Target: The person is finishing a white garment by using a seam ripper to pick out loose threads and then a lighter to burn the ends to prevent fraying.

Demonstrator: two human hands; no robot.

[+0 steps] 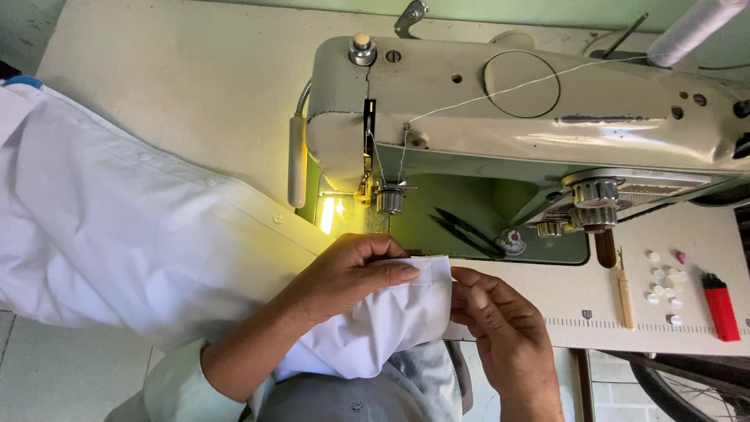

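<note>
Grey metal sewing machine [531,117] behind both hands on pale worktop [180,86]; white cotton shirt [117,234] spread left; red plastic lighter [720,306] far right, small white buttons [664,285] beside.

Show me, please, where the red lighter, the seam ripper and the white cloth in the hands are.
red lighter [720,307]: head view, middle of its body.
seam ripper [625,297]: head view, its wooden handle.
white cloth [387,324]: head view, fold between both hands.

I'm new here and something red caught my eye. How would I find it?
Start at the big sewing machine and go to the table's right edge, below the machine's base. Past the scattered white buttons lies a red lighter, the only bright red, block-shaped thing there.
</note>
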